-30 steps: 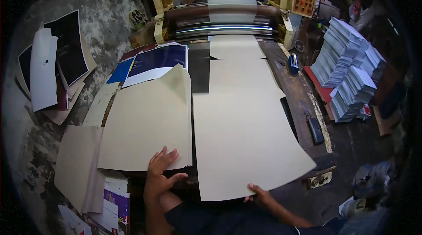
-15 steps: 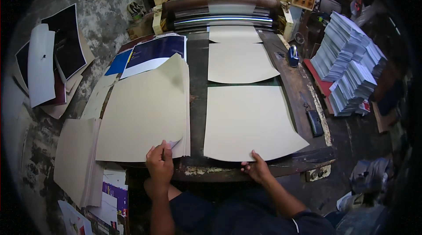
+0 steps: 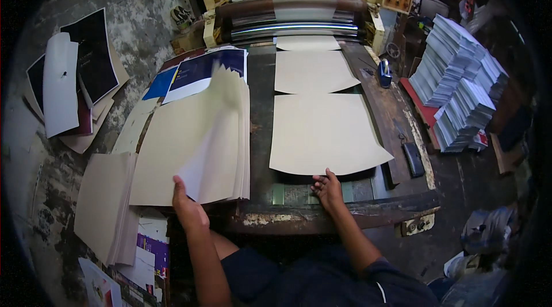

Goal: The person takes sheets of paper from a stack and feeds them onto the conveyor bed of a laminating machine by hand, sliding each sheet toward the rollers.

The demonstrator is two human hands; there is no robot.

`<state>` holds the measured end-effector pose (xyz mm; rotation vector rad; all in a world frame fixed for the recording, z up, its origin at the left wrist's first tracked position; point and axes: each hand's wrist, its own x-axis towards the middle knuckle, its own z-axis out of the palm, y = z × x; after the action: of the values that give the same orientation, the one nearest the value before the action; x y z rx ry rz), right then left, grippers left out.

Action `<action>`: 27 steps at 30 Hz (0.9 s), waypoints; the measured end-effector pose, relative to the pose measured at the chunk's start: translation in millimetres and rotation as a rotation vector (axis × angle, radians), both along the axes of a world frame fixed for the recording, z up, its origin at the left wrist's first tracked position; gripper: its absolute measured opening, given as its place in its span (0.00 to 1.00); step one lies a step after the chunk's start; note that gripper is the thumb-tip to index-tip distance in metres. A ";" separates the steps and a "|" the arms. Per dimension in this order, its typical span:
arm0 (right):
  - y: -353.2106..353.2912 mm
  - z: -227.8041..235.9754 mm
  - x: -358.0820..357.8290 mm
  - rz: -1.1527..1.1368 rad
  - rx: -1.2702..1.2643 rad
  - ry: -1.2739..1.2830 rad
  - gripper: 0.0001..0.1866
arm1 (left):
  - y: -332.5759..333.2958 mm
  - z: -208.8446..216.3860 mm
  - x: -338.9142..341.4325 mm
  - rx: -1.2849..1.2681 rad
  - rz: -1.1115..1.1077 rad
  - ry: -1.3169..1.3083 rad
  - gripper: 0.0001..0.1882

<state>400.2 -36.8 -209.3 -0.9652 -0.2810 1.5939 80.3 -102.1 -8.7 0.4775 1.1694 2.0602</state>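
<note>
My left hand [image 3: 191,208] pinches a corner of the top beige sheet [image 3: 167,152] on the left stack. That corner is folded over, showing its white underside [image 3: 202,163], and the fingers behind it are partly hidden. To the right, my right hand [image 3: 329,192] is at the near edge of another beige sheet [image 3: 328,134], thumb at the rim and fingers curled under it. This sheet lies on the dark table, its near edge slightly raised. Two more beige sheets [image 3: 313,71] lie ahead of it in a row, reaching the rollers [image 3: 293,30].
Printed dark-blue sheets [image 3: 210,65] lie behind the stack. More beige sheets [image 3: 103,203] lean at the table's left side. A tape dispenser [image 3: 384,73] and a dark case [image 3: 411,159] sit on the right edge. White paper piles [image 3: 454,71] stand further right.
The row of beige sheets has moved away toward the rollers, my right hand following. My left hand has shifted left, folding the top sheet's corner further over.
</note>
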 end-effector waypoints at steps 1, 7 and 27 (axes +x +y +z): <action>1.1 0.0 -1.3 -0.022 -0.005 0.002 0.20 | -3.1 0.8 1.1 0.001 0.001 0.000 0.23; -16.2 29.9 -6.8 -0.072 -0.077 -0.041 0.29 | -27.6 -22.0 30.3 -0.085 -0.036 0.852 0.15; -191.9 25.8 25.0 0.421 -0.027 -0.044 0.20 | -5.6 -3.1 -3.2 -0.171 -0.450 1.907 0.55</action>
<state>425.2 -228.7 -183.5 -1.0075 -0.5206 1.9627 77.1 -107.8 -11.8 2.5381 1.7615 0.6063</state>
